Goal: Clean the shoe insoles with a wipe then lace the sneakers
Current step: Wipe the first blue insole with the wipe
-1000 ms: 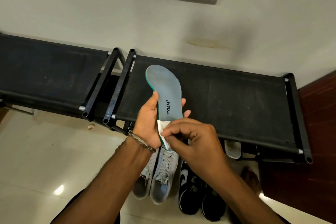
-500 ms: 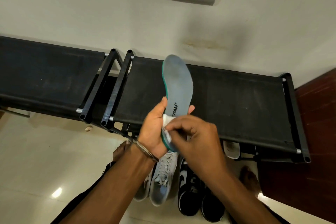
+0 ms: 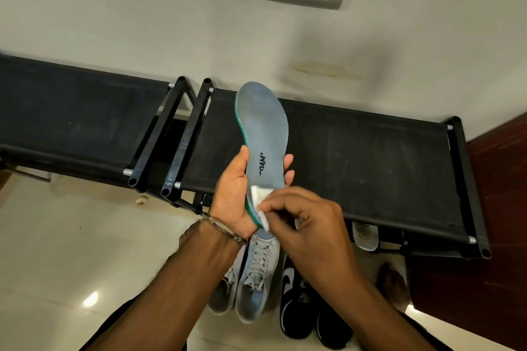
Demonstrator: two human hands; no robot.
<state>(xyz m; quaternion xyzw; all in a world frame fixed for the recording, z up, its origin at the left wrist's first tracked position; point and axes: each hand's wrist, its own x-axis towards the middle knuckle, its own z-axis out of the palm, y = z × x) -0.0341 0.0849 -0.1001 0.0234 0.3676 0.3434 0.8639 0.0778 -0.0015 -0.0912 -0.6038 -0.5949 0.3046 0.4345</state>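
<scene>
One insole (image 3: 263,134), one wipe (image 3: 260,202), two pairs of shoes on floor: grey sneakers (image 3: 251,279), black sneakers (image 3: 308,305). Insole held in air above black fabric rack (image 3: 370,162), long axis near vertical in view, toe end up toward wall, heel end down. Surface grey-blue, matte, green foam edge. Left hand (image 3: 231,196) grips insole at heel half, fingers (image 3: 288,162) curled round far edge. Right hand (image 3: 302,222) pinches white folded wipe against heel area.
</scene>
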